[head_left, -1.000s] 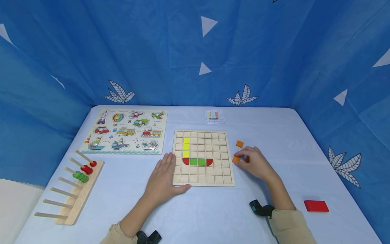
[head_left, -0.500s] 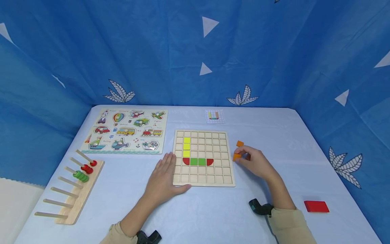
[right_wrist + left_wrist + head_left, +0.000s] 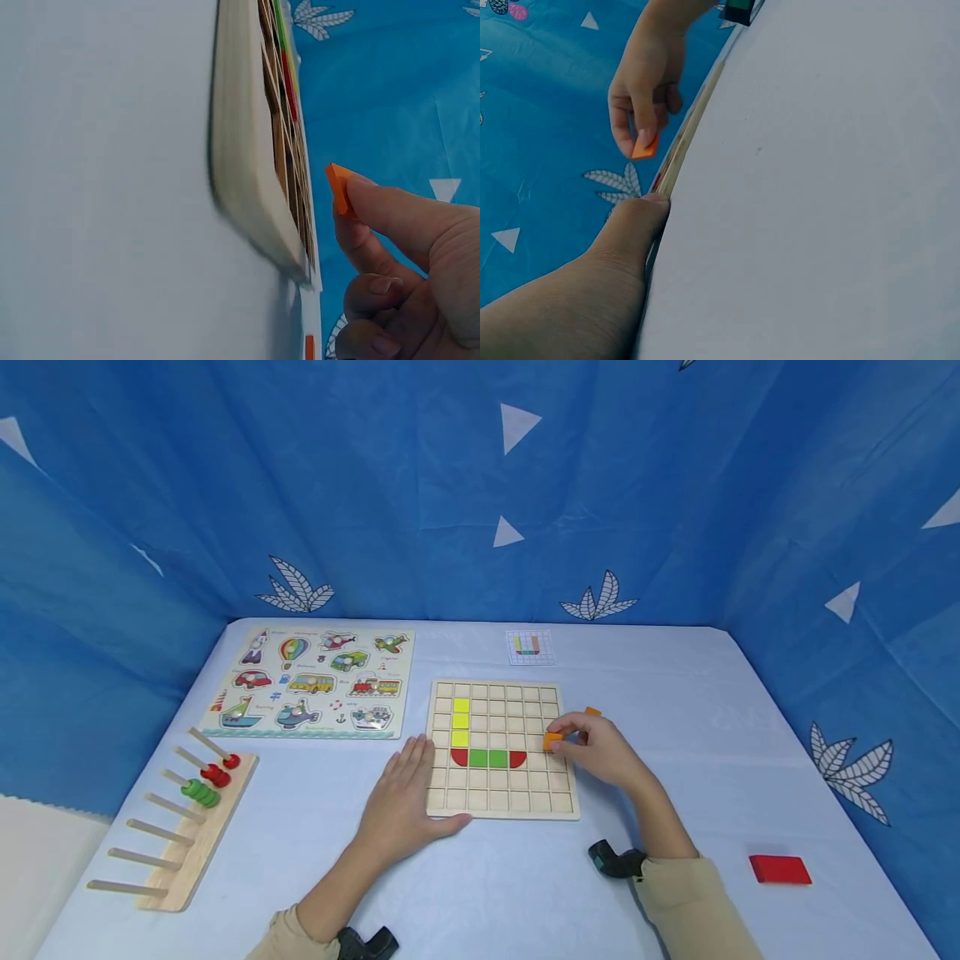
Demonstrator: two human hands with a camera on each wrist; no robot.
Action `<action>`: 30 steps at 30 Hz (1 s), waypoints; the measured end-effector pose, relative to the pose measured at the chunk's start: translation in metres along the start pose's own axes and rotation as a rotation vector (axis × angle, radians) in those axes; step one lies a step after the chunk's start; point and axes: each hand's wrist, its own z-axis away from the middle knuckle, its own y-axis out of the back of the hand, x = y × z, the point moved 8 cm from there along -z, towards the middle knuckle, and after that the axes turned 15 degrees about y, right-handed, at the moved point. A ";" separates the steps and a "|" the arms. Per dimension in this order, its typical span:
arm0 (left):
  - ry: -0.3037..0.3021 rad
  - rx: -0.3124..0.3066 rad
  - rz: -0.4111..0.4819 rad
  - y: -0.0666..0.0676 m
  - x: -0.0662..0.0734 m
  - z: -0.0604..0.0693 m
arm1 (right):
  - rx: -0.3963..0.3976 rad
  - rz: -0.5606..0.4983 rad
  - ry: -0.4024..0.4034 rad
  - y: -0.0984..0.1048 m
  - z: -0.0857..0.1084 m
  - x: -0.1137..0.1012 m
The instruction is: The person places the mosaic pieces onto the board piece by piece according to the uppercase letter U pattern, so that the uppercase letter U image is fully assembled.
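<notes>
Between thumb and finger my right hand [image 3: 600, 752] pinches an orange square tile [image 3: 552, 741], held above the right side of the wooden grid board [image 3: 495, 806]. The right wrist view shows the tile [image 3: 341, 189] raised off the board's surface. My left hand [image 3: 401, 802] rests flat on the board's left edge, its thumb along the near edge. In the grid stand a column of yellow tiles [image 3: 461, 721] and a row of two green tiles [image 3: 487, 758] with a red quarter-round piece [image 3: 517, 760] at each end. Another orange tile [image 3: 593, 712] lies right of the board, partly hidden by my right hand.
Behind the board lies a small pattern card [image 3: 529, 647]. A vehicle picture puzzle [image 3: 315, 681] is at the back left. Nearer on the left stands a wooden peg rack [image 3: 197, 843] with red and green beads. A red block [image 3: 780, 869] lies at the right.
My right hand has picked up an orange tile from beside the board and carried it left over the grid. My left hand has stayed in place.
</notes>
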 end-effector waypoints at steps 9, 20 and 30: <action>-0.005 0.008 -0.010 -0.001 0.000 -0.001 | -0.022 -0.028 0.008 -0.022 -0.017 -0.011; -0.007 0.013 -0.006 0.000 0.000 -0.001 | -0.047 -0.011 -0.010 -0.040 -0.027 -0.018; -0.008 0.018 -0.004 0.001 0.001 0.000 | -0.033 0.058 -0.014 -0.042 -0.030 -0.020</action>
